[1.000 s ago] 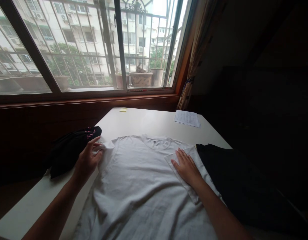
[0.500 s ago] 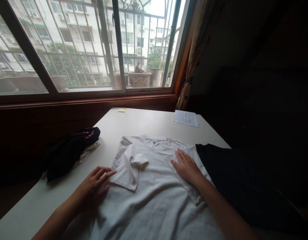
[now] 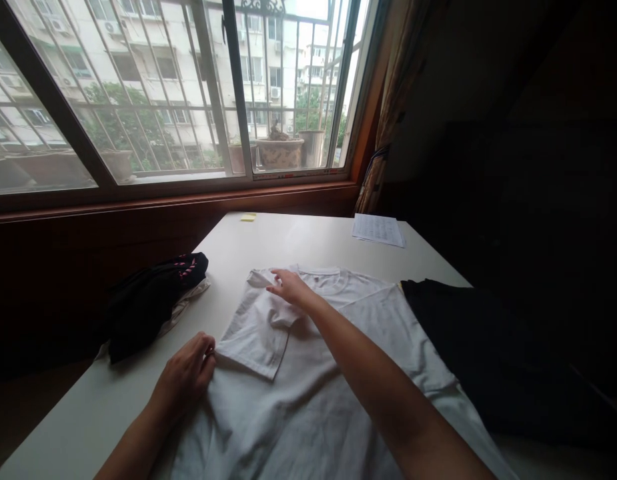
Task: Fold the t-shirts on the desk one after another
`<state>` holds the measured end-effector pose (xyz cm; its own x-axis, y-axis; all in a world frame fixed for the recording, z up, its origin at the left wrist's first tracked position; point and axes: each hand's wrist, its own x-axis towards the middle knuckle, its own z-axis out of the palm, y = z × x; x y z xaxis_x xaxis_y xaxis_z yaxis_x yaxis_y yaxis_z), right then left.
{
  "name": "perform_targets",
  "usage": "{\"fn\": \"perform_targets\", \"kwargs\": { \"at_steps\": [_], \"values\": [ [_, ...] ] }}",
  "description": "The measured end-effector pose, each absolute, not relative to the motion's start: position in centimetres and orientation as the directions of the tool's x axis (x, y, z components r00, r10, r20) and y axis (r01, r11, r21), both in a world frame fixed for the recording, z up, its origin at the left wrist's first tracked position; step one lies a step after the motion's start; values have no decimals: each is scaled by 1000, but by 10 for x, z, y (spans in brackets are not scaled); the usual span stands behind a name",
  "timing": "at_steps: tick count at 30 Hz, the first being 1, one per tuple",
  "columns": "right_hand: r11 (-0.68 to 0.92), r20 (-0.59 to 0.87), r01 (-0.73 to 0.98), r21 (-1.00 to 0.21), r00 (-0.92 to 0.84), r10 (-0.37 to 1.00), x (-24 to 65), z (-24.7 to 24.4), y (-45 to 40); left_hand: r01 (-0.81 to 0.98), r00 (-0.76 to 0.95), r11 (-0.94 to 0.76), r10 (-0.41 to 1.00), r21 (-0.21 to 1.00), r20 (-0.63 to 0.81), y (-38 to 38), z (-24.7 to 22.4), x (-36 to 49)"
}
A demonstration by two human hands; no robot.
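A white T-shirt (image 3: 323, 387) lies spread on the table, its neckline toward the window. Its left sleeve (image 3: 258, 340) is folded inward over the body, with a rumple near the top. My left hand (image 3: 188, 367) is closed at the shirt's left edge, pinching the corner of that folded sleeve. Reaching across the shirt, my right hand (image 3: 292, 290) is over the left shoulder beside the collar. Its thumb and forefinger are apart, and it holds nothing; whether it touches the cloth I cannot tell.
A dark garment pile (image 3: 153, 307) sits at the table's left edge. Dark folded cloth (image 3: 458, 340) lies along the right side. Printed papers (image 3: 378, 230) and a yellow sticky note (image 3: 248, 217) are at the far end of the white table (image 3: 298, 237), below a barred window.
My right hand has left the right side of the shirt and crossed to the left shoulder. My left hand has closed on the sleeve corner. The right sleeve no longer lies folded inward.
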<state>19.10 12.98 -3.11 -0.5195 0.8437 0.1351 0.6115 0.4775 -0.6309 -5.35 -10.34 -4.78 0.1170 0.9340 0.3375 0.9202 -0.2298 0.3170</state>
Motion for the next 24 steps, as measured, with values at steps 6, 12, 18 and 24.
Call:
{"fn": "perform_targets", "kwargs": {
  "at_steps": [6,12,18,24],
  "values": [
    [439,84,558,-704,-549,832,141,-42,152,893,200,-345,879,289,433,-99,-53,-59],
    [445,111,541,-714,-540,834,114,-42,164,888,232,-353,898,296,374,-95,-48,-54],
    [532,171,553,-642,-573,801,101,-42,163,922,181,-282,919,264,350,-98,-46,-60],
    [626,236,582,-519,-607,759,120,-37,144,945,161,-245,926,218,342,-100,-45,-63]
  ]
}}
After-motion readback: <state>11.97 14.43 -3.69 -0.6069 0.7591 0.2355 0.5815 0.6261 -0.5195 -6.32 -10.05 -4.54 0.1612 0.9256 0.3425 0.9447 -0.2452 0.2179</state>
